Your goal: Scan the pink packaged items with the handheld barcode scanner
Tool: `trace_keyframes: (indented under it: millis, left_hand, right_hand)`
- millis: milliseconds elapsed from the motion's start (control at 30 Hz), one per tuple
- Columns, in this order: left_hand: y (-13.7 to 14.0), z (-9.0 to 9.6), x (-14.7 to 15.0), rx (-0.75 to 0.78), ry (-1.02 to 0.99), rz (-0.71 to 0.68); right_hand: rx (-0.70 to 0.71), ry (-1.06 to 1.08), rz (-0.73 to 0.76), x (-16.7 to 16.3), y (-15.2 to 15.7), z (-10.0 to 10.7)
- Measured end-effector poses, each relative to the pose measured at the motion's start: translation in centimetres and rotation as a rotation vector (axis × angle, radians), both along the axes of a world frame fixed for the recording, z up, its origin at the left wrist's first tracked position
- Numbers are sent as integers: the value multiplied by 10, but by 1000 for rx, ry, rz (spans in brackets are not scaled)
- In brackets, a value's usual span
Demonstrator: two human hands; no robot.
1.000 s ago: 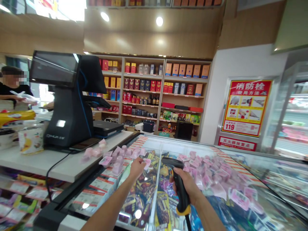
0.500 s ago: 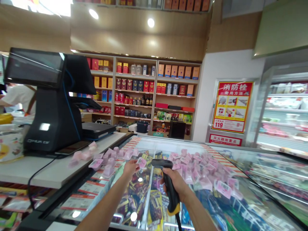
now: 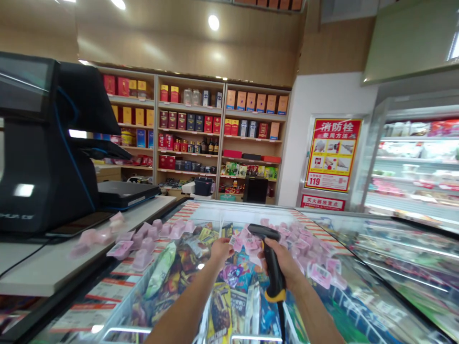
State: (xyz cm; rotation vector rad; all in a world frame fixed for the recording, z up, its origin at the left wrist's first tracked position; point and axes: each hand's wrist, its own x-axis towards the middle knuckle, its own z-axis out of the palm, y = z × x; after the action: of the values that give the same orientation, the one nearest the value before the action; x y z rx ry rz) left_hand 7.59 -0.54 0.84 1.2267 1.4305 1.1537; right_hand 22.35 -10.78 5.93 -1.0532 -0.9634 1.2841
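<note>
My right hand (image 3: 281, 260) is wrapped round a black and yellow barcode scanner (image 3: 274, 272), its head pointing left and its cable hanging down. Between the closed fingertips of my left hand (image 3: 221, 251) is a small pink cup (image 3: 235, 242) with a white barcode label facing up. This cup is at the near left side of a large pile of similar pink cups (image 3: 297, 239), left of the scanner's head. A smaller group of pink cups (image 3: 143, 239) lies to the left. All this is on the glass top of a chest freezer (image 3: 247, 210).
Packaged ice creams (image 3: 220, 310) show through the glass. On the left, a black checkout terminal (image 3: 32, 167) stands on a white counter (image 3: 46, 272), with a few pink cups (image 3: 91, 236) by its edge. Stocked shelves (image 3: 190, 129) line the back wall.
My left hand has moved right with the pink cup, from the middle of the glass to the large pile. The scanner has shifted right as well. The view has turned slightly right.
</note>
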Motion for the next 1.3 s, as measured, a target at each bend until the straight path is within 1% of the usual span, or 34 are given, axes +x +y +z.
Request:
trace_keyframes:
  millis: [67,133,200,267,333,433,500,567,633,700,800,900,1000,1100,1200,1300]
  left_hand:
    - [1,0,19,-27,38,-75]
    - [2,1,31,-33,97,-107]
    - [1,3,31,-17,171,-107]
    - [0,7,15,20,265,-76]
    - [-2,13,-18,77,374,-11]
    - [-10,26,-93,179,531,136]
    - [-20,34,-145,206,603,247]
    - [-31,37,-188,195,642,334]
    - [-41,34,-216,152,635,361]
    - [-44,28,-228,96,584,346]
    - [-40,21,-225,9,434,309]
    - [-30,22,-207,-62,193,234]
    - [-22,26,-186,-85,-66,146]
    - [-18,29,-169,-93,-264,94]
    - [-17,28,-157,-111,-395,70]
    - [-16,29,-150,-123,-461,55]
  right_hand:
    - [-3,-9,-4,3,0,-1]
    - [-18,-22,-1,1,1,-1]
    - [-29,-34,16,-4,2,0]
    - [-36,-37,43,-11,3,1]
    - [-39,-33,66,-21,3,3]
    - [-52,-39,103,-35,4,3]
    - [-58,-45,136,-44,5,2]
    - [-55,-47,171,-53,7,0]
    - [-52,-43,196,-63,8,0]
    - [-64,-46,215,-72,7,1]
    - [-82,-76,254,-83,2,4]
    - [-68,-85,304,-91,-3,5]
    - [-41,-79,329,-95,-5,2]
    - [-21,-84,340,-96,-7,1]
    - [-32,-81,345,-95,-10,4]
    - [-34,-66,357,-91,-12,5]
